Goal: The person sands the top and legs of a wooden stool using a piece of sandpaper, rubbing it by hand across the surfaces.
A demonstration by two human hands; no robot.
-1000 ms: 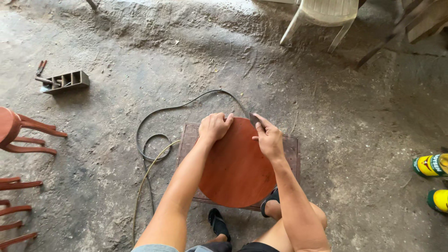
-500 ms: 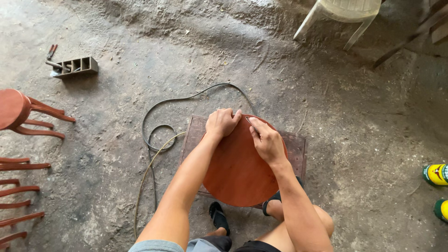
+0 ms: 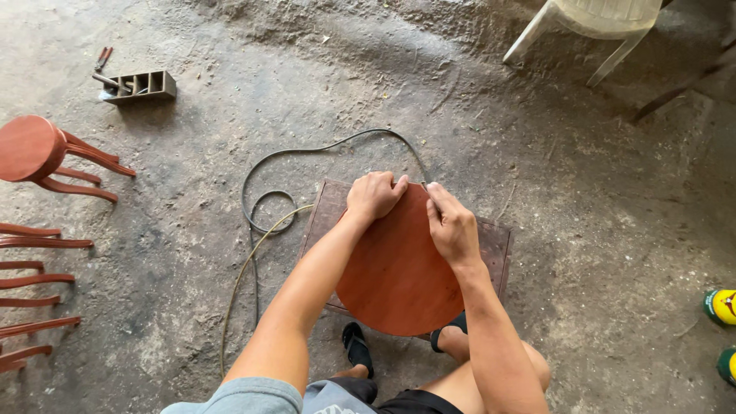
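Note:
A round reddish-brown wooden disc [image 3: 399, 268] lies on a dark square board [image 3: 494, 245] on the dirt floor. My left hand [image 3: 374, 195] rests on the disc's far edge with fingers curled over the rim. My right hand [image 3: 452, 222] presses on the disc's upper right rim, fingers pinched at a thin dark strip [image 3: 322, 149] that loops away over the floor from the disc's edge. My knees and sandalled feet show under the disc's near edge.
A red wooden stool [image 3: 46, 157] lies on its side at the left, with several red curved legs [image 3: 31, 291] below it. A small metal tool box [image 3: 138, 84] sits far left. A white plastic chair [image 3: 590, 23] stands at top right. Yellow-green shoes [image 3: 721, 307] at right edge.
The view has shifted slightly, so the scene sits lower and further right. My hands stay at the disc's far edge, the right fingers having closed in toward the left hand.

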